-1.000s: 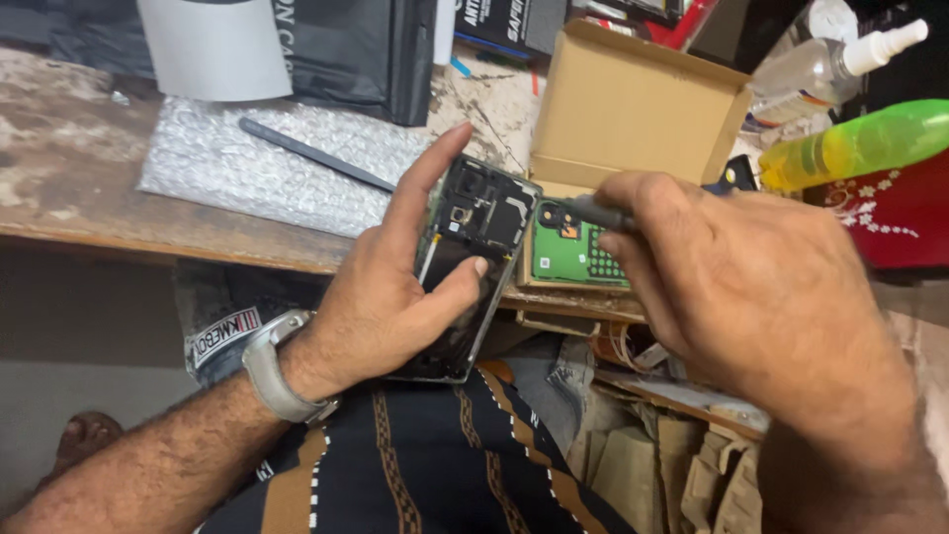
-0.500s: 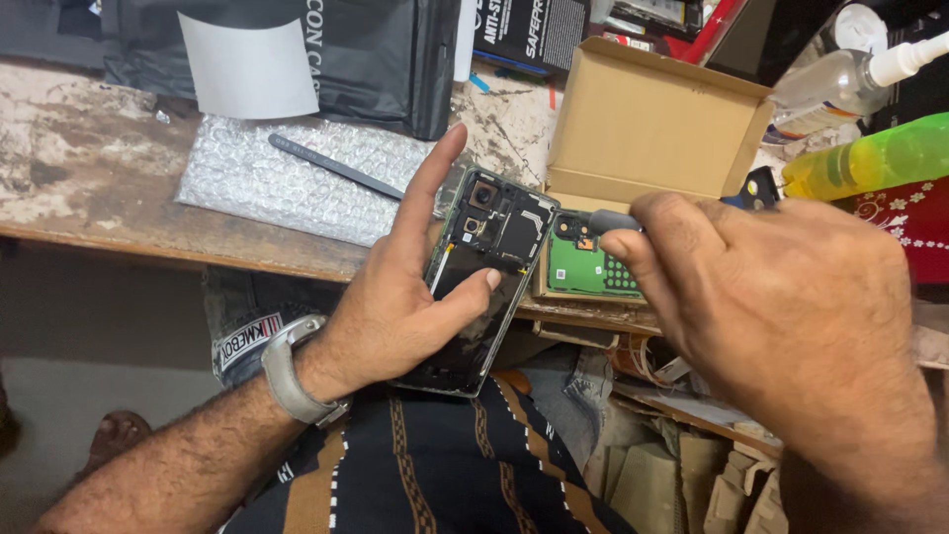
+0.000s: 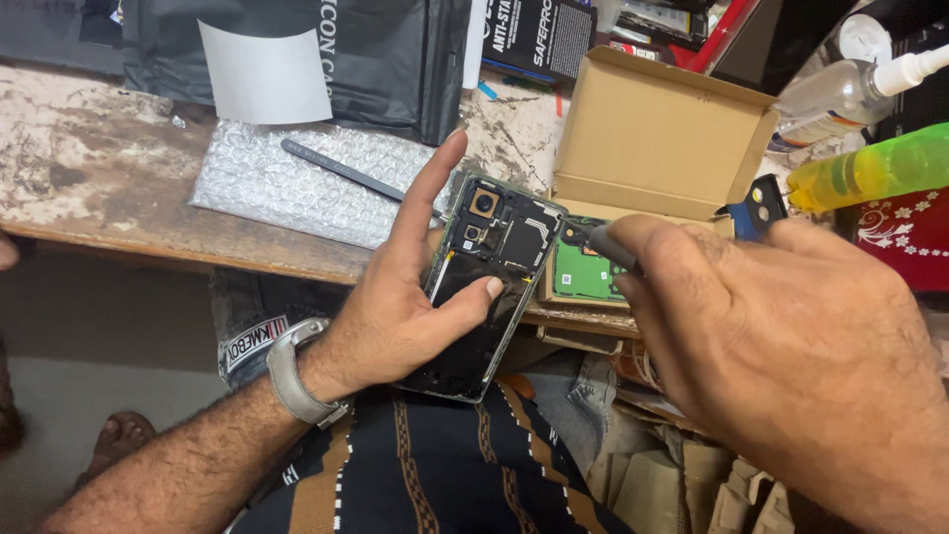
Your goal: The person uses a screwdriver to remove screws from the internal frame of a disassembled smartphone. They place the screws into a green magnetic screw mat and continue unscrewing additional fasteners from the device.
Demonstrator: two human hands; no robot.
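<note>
You're holding the opened phone (image 3: pixel 486 282) in your left hand (image 3: pixel 395 316), roughly in the middle of the frame, with its back cover off so the camera modules and dark shielding are showing. Your left fingers (image 3: pixel 427 198) are wrapping around its left edge, index finger stretching up along the side and thumb pressing across the lower dark panel, so it's clamped pretty firmly. Your right hand (image 3: pixel 781 336) is filling the right side of the frame, fingers pinching together around a thin dark tool (image 3: pixel 603 245) whose tip is touching down near the phone's upper right edge, just beside the camera area. Compared with half a second ago not much is moving: the phone is sitting a touch more upright in your grip and the tool tip is staying at the same corner, so to me it looks like you're still working one spot rather than moving on. Just behind the phone the small cardboard box (image 3: pixel 662 138) is standing open on the worn surface (image 3: pixel 89 188), with a green board (image 3: pixel 583 272) lying at its front edge. Left of centre a dark flat pry tool (image 3: pixel 346 176) is resting on a sheet of bubble wrap (image 3: pixel 297 183), well apart from both hands. In the upper right corner a green bottle (image 3: pixel 870 166) and a clear spray bottle (image 3: pixel 840 89) are lying near each other.
</note>
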